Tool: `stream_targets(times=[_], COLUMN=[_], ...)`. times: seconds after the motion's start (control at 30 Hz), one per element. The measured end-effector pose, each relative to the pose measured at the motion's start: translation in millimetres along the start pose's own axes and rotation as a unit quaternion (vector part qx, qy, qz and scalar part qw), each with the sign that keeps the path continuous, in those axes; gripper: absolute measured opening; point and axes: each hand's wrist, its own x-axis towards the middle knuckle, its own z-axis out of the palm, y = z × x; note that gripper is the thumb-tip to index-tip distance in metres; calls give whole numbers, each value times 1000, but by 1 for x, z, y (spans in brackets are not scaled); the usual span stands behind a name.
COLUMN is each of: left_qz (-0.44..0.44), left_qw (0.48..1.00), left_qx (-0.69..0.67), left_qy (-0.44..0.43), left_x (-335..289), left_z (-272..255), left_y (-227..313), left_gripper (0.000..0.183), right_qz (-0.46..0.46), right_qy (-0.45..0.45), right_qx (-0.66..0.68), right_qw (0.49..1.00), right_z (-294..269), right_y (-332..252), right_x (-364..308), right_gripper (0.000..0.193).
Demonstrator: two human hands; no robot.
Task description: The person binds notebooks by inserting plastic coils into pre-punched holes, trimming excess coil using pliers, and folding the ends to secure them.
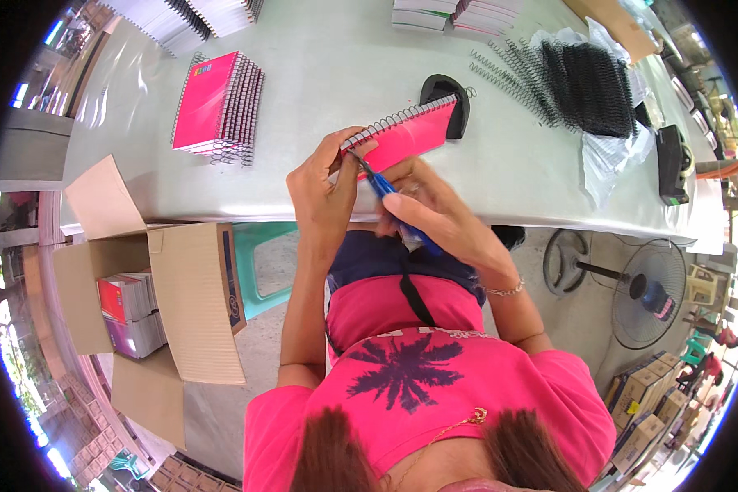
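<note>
My left hand point(324, 184) grips the bound edge of a pink spiral notebook point(410, 136) at its near left end, fingers wrapped round it. The notebook is tilted over the table, with its wire coil along the upper edge. My right hand point(435, 205) is closed round blue-handled pliers point(379, 182). Their metal jaws reach the coil's near end, beside my left fingertips. Behind the notebook's far end lies a rounded black object point(459, 86), partly hidden, its kind unclear.
On the grey table point(328, 74) stand a stack of pink spiral notebooks point(209, 98) and a heap of black wire coils point(590, 86). Below it at left is an open cardboard box point(197, 303) holding books point(131, 307). A fan point(648, 287) stands at right.
</note>
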Motion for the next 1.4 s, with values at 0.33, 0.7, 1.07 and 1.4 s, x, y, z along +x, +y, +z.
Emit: stream_targets(times=[0.33, 0.7, 1.07, 1.4], left_qz=[60, 45, 37, 105], left_qw=[955, 924, 921, 858], left_qx=[-19, 146, 150, 240], left_qy=[291, 350, 358, 442], left_x=[71, 92, 83, 45], left_z=[-93, -144, -137, -102], left_y=[18, -83, -93, -40], left_gripper=[35, 41, 49, 26], right_qz=[-141, -191, -393, -235], right_qy=[416, 430, 393, 444], right_qx=[-595, -529, -228, -314], right_qw=[673, 706, 800, 806], right_z=[-119, -123, -155, -249], right_y=[-5, -14, -127, -184], right_x=[-10, 2, 56, 141], right_gripper=[38, 25, 26, 68])
